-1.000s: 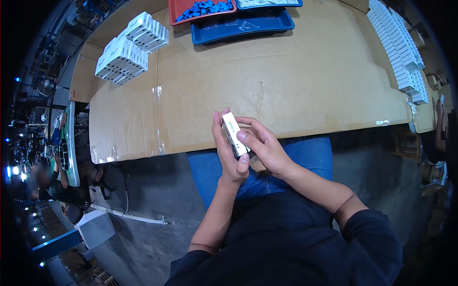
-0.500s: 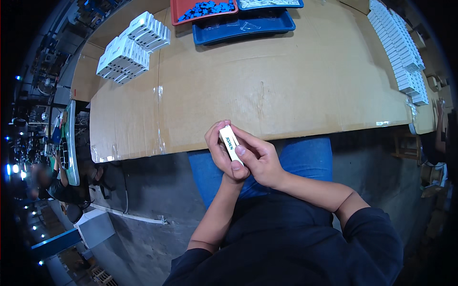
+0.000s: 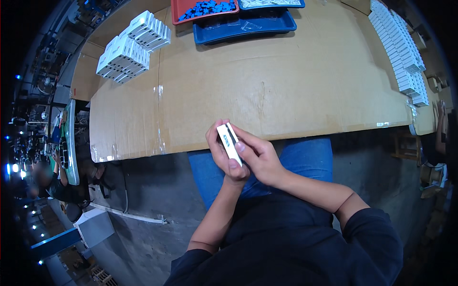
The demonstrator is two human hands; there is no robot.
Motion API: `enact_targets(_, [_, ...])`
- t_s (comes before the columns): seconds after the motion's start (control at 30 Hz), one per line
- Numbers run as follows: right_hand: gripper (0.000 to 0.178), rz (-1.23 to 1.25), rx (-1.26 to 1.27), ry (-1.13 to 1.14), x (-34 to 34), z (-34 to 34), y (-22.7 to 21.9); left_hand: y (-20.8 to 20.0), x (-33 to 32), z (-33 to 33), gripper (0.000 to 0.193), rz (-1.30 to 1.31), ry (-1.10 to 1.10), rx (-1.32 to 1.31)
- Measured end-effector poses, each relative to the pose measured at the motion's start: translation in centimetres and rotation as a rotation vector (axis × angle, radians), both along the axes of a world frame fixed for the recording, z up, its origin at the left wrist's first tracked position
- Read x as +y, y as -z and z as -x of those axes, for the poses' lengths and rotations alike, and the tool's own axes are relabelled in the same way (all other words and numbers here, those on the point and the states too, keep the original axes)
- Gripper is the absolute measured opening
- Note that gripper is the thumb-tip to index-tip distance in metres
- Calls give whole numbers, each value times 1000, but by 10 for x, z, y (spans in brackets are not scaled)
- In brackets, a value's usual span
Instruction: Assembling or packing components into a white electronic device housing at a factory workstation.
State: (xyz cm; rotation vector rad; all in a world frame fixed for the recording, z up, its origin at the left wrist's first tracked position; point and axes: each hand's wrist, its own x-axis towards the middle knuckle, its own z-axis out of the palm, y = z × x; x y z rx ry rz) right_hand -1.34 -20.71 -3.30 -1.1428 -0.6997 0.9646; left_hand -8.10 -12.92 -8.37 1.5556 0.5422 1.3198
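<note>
Head view: left hand (image 3: 218, 156) and right hand (image 3: 264, 165) are pinching a white dark-slotted rectangular block (image 3: 226, 141) by the tan cardboard-covered counter's front edge (image 3: 315, 131).
Even thumb pressure should be holding it steady.

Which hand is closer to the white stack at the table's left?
Left. In the picture, the left hand is below and right of the white stack; the right hand is farther right.
</note>
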Motion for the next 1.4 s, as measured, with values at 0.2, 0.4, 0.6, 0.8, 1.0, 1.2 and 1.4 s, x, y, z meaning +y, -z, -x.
enact_targets(0.2, [51,53,250,-138,2,-33,1,-14,11,7,122,9,137,218])
enact_targets(0.4, [87,-77,-784,-1,-6,-55,3,-31,3,9,82,690,353,-9])
enact_targets(0.6, [83,-247,-1033,-92,5,-76,17,-48,-9,4,71,1100,477,-17])
enact_targets(0.8, [82,-385,-1072,3,10,-79,27,-50,-10,2,69,1137,532,7])
enact_targets(1.0, [79,-455,-1057,92,7,-75,34,-52,-14,2,70,1101,543,-20])
enact_targets(1.2, [78,-250,-501,157,8,-63,40,-29,-8,4,89,895,654,93])
enact_targets(1.4, [67,-93,-172,-40,7,-62,31,-30,-1,-6,69,503,433,350])
